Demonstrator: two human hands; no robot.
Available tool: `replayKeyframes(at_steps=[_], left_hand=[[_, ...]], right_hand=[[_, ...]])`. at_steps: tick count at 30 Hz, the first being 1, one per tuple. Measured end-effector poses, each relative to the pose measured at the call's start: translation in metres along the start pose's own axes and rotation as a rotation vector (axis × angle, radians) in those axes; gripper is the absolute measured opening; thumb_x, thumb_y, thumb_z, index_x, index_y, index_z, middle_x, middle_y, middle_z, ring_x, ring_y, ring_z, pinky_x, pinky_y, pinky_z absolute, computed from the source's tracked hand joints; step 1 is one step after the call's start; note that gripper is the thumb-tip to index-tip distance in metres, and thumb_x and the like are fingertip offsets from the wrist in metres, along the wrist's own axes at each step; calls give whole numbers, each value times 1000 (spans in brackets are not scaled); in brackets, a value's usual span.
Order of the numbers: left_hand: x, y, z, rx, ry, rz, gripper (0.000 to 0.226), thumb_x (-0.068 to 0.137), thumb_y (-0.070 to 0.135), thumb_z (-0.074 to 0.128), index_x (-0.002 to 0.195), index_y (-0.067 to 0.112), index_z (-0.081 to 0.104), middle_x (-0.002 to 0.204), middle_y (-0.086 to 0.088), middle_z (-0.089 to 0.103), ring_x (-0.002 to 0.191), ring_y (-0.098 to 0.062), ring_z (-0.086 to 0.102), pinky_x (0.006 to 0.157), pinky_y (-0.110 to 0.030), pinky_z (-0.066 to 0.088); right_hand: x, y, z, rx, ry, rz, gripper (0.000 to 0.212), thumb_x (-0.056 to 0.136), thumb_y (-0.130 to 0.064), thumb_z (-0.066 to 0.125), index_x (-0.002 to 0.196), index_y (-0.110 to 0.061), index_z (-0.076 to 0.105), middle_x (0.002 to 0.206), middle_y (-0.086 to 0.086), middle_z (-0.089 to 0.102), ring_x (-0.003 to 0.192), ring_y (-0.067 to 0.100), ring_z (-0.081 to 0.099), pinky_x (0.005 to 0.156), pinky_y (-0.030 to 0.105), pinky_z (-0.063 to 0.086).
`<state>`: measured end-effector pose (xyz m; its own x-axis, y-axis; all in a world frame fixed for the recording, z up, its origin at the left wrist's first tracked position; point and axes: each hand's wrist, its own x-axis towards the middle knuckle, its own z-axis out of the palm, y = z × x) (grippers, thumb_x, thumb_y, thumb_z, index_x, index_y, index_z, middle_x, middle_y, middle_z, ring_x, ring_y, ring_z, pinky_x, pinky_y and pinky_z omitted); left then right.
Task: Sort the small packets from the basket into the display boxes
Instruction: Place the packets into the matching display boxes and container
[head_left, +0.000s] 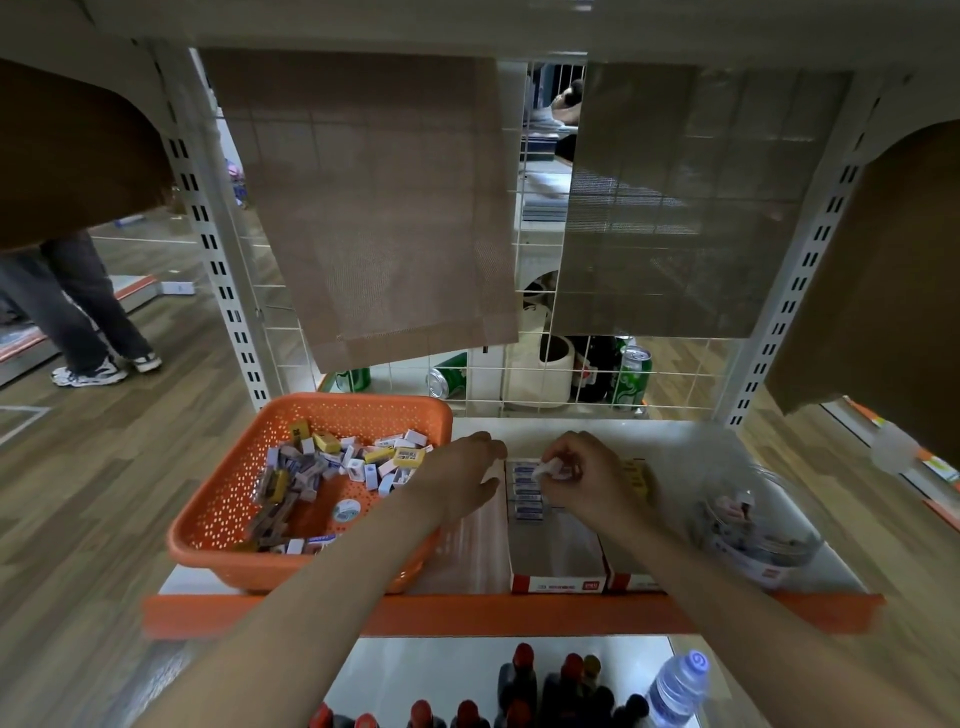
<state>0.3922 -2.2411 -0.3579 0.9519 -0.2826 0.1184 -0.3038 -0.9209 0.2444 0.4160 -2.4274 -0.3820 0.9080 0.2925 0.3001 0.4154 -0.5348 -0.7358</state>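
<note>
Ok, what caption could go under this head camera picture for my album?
Right hand pinches a small white packet over the display box; left hand hovers by the orange basket.

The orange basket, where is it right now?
Head view: the orange basket sits at the left of the shelf, just left of the left hand.

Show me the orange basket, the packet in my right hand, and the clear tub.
orange basket (221, 496): head view, on its perforated left wall.
white packet (546, 467): head view, on its exposed left end.
clear tub (768, 565): head view, on its front wall.
</note>
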Motion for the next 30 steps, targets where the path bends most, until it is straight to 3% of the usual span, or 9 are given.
replayKeyframes(at_steps=[3, 8, 11, 13, 19, 23, 25, 28, 30], left_hand=[[0, -1, 1, -3, 3, 4, 38, 95, 21, 50, 132, 17, 47, 124, -5, 53, 111, -19, 54, 86, -29, 48], [-1, -4, 1, -23, 1, 1, 38, 94, 20, 50, 132, 17, 47, 124, -5, 52, 112, -18, 53, 85, -28, 45], [-2, -5, 2, -25, 7, -2, 39, 94, 20, 51, 132, 17, 47, 124, -4, 53, 111, -18, 53, 84, -25, 43], [-2, -5, 2, -27, 13, -1, 39, 94, 21, 51, 132, 18, 47, 123, -4, 54, 111, -18, 54, 84, -25, 43], [-3, -4, 3, -37, 23, 4, 37, 94, 23, 49, 131, 20, 47, 123, -3, 54, 110, -18, 54, 82, -25, 43], [-3, -4, 4, -34, 11, 10, 37, 94, 23, 49, 131, 19, 47, 123, -4, 54, 111, -19, 54, 86, -30, 47], [-3, -4, 4, -36, 12, 12, 37, 94, 23, 49, 131, 19, 47, 123, -4, 55, 111, -19, 54, 86, -30, 47], [-3, -4, 3, -40, 15, 13, 36, 94, 22, 49, 130, 18, 48, 122, -4, 55, 110, -19, 54, 85, -29, 47], [-4, -4, 3, -36, 12, 12, 36, 94, 22, 49, 130, 18, 48, 122, -4, 55, 110, -20, 54, 85, -30, 48]], right_hand=[[0, -1, 3, 51, -20, 61, 19, 79, -9, 70, 85, -18, 55, 92, -2, 63, 88, 9, 60, 70, 26, 53], [0, -5, 4, 23, -72, 35, 22, 75, 3, 70, 83, -12, 56, 83, 2, 62, 76, 8, 59, 63, 12, 47], [1, -1, 5, -69, -98, 33, 24, 76, 0, 71, 94, -12, 60, 97, 3, 64, 87, 12, 61, 75, 24, 53], [1, 1, 5, -139, -111, 30, 24, 78, -3, 70, 100, -11, 63, 101, 3, 63, 92, 15, 60, 78, 23, 50], [1, 2, 8, -177, -133, 62, 15, 83, -8, 66, 88, -19, 57, 88, 1, 65, 81, 16, 61, 71, 29, 51], [5, 2, 10, -152, -133, 91, 17, 81, -11, 69, 95, -20, 62, 93, -4, 66, 87, 14, 62, 78, 32, 54], [7, 3, 10, -106, -123, 128, 17, 80, -4, 69, 93, -14, 65, 91, -4, 66, 87, 13, 62, 79, 30, 54], [5, 1, 8, -60, -120, 152, 13, 79, 4, 67, 87, -7, 65, 83, -4, 63, 80, 10, 61, 66, 13, 49], [2, 3, 7, -43, -113, 149, 18, 78, 7, 66, 82, -10, 61, 84, 0, 63, 80, 10, 61, 62, 11, 48]])
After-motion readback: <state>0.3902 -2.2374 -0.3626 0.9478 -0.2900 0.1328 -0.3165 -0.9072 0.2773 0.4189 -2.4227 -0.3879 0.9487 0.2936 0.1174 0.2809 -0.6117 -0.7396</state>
